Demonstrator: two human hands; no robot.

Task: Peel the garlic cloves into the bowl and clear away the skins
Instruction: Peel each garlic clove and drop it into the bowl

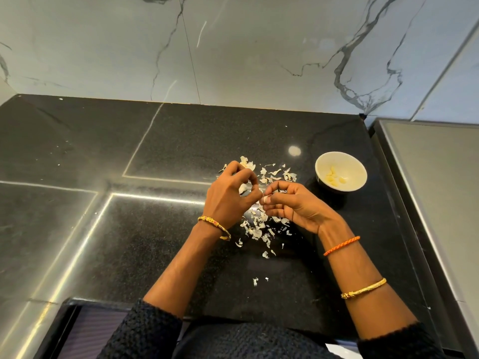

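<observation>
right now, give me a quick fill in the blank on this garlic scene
1. The peeled cloves lie in the white ____.
2. Both hands pinch one clove; the left hand has a ____ bangle at its wrist.
3. The skins lie scattered on the ____ counter.

Missing words: bowl; gold; black

No text, label, brand, number or sign can be read anywhere in the view.
</observation>
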